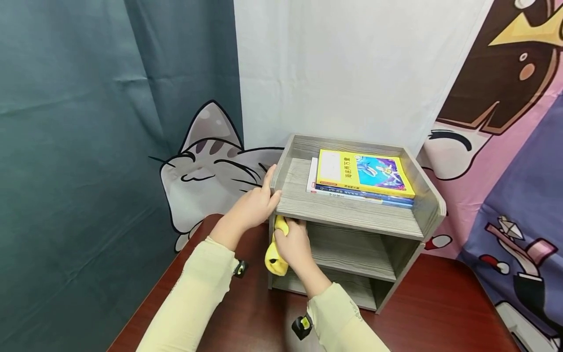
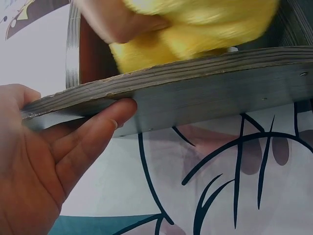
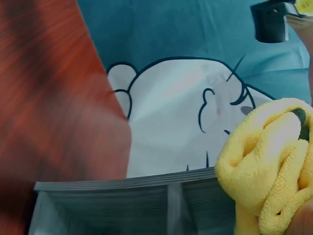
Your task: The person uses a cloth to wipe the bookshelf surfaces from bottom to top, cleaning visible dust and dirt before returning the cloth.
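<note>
Cloth (image 1: 271, 250), yellow, fluffy and bunched, is gripped in my right hand (image 1: 296, 247), my thumb against it and the other fingers partly hidden. It sits at the left front of the grey shelf unit (image 1: 347, 244), just under the top board (image 1: 343, 211), and part of it hangs before the near edge of the left side panel (image 2: 195, 95). With my left hand (image 1: 252, 205) I hold that panel near its upper near corner, thumb and fingers on opposite faces. On the top board, toward the right, lies a stack of books (image 1: 365, 171), the uppermost with a yellow cover. The shelf unit stands on a dark red table (image 1: 246, 303). A teal curtain (image 1: 70, 146) hangs at left, a white sheet (image 1: 343, 73) at the far side, and a cartoon cat (image 1: 195, 181) shows beyond my left hand.
</note>
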The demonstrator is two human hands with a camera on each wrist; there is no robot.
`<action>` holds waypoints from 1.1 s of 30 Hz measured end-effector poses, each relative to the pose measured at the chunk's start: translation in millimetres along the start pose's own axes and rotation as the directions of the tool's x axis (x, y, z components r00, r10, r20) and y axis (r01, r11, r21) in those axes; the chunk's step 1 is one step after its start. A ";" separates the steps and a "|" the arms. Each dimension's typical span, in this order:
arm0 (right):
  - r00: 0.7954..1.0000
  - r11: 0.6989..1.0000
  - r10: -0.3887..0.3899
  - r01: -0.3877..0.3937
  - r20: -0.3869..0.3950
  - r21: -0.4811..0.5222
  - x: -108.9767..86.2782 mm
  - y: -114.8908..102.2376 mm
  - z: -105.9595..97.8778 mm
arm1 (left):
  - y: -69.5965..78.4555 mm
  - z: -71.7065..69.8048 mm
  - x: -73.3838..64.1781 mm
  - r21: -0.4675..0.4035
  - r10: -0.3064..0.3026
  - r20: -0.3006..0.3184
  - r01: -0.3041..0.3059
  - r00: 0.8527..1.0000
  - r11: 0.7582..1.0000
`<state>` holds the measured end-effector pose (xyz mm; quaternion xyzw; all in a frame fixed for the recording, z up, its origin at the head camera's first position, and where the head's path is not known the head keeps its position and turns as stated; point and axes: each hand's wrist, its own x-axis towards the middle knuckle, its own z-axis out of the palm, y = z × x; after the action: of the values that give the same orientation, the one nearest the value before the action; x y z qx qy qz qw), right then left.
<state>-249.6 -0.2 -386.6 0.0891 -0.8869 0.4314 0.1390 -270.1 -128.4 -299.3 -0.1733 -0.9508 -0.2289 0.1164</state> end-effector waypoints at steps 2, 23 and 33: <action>1.000 0.999 0.002 -0.002 -0.001 0.050 2.8 -2.9 -2.8 | 0.6 -0.9 -0.3 0.001 -0.001 0.004 0.001 1.000 1.000; 0.997 0.993 -0.064 0.067 -0.038 0.096 -14.9 -4.0 -4.0 | 2.2 -2.3 0.4 -0.036 -0.046 0.077 0.049 0.996 0.998; 0.998 0.999 -0.032 0.034 -0.053 0.024 -14.2 -9.3 -0.5 | 1.1 -2.6 0.2 -0.033 -0.050 0.069 0.052 0.996 0.998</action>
<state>-233.5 -4.9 -384.0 0.0942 -0.8759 0.4422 0.1681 -269.5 -128.6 -296.6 -0.1588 -0.9542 -0.2420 0.0752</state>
